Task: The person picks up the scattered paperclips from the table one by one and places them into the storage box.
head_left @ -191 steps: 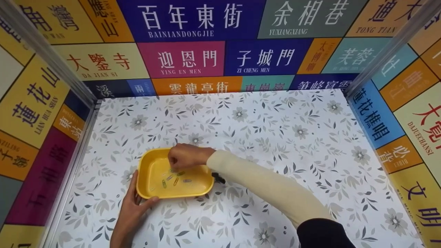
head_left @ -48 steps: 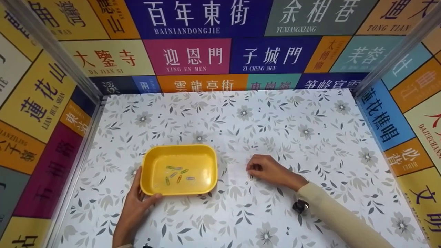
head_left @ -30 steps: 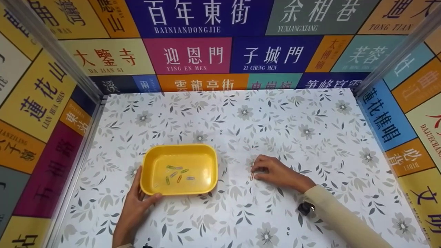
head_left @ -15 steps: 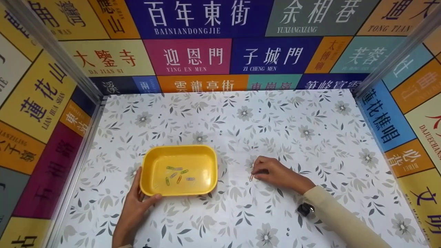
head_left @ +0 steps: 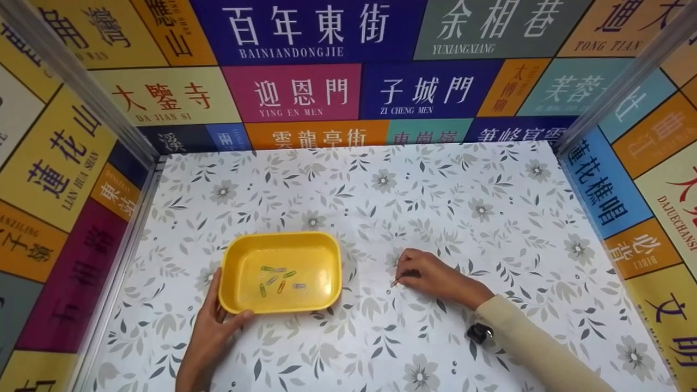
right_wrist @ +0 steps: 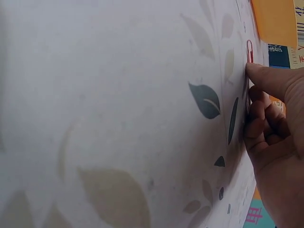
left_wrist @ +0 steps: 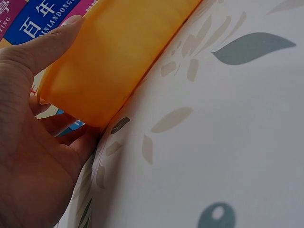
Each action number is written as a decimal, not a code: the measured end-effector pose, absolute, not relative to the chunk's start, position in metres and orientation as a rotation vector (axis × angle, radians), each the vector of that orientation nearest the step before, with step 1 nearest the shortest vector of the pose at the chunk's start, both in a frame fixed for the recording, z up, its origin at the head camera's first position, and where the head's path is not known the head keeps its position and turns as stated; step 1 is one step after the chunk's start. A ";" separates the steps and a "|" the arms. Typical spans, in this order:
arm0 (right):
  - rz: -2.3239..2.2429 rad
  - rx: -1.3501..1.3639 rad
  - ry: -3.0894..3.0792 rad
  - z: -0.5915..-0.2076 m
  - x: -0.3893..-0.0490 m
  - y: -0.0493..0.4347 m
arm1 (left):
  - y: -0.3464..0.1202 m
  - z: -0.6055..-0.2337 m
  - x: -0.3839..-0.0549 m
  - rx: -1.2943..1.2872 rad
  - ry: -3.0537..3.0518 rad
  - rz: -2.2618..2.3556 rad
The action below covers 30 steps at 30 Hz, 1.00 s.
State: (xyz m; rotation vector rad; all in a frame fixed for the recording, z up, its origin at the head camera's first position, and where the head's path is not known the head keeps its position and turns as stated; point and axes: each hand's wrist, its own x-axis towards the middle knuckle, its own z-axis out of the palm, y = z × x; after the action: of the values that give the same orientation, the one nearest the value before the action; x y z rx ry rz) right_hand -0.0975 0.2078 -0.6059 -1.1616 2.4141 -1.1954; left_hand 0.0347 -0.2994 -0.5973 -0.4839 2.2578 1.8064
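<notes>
A yellow plastic tray [head_left: 322,305] sits on the table left of centre, with several coloured paper clips [head_left: 281,287] scattered over its floor. My left hand [head_left: 209,321] holds the tray's near left corner; the left wrist view has the thumb [left_wrist: 52,42] on the rim and the other fingers against the tray's outer side. To the right of the tray, my right hand [head_left: 430,276] pinches a red paper clip [right_wrist: 249,50] between thumb and index finger, low over the tabletop. One end of that clip pokes out past the fingertips; the rest is covered by them.
White paper with grey flowers and leaves covers the table [head_left: 348,185]. Panels of coloured street-name signs [head_left: 305,32] rise at the back and both sides. A small black device [head_left: 479,332] is at the right wrist.
Several seconds ago my right hand was down inside the tray; it has since moved right to the tabletop with a red paper clip. Lately the clip's angle shifted slightly. My left hand keeps its hold.
</notes>
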 end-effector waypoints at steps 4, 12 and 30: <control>-1.188 -1.138 2.422 -0.605 -0.097 0.207 | -0.299 -0.597 0.034 -0.468 2.269 1.808; -1.293 -1.048 2.393 -0.600 -0.095 0.203 | -0.299 -0.596 0.035 -0.452 2.292 1.817; -1.470 -0.697 2.485 -0.583 -0.089 0.180 | -0.298 -0.595 0.033 -0.478 2.258 1.803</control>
State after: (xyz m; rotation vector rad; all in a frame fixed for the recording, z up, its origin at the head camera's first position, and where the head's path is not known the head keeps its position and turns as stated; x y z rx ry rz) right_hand -0.0893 0.1800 -0.5835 -0.6970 2.4852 -1.4703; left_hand 0.0331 -0.2983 -0.5949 -0.4779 2.2577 1.8026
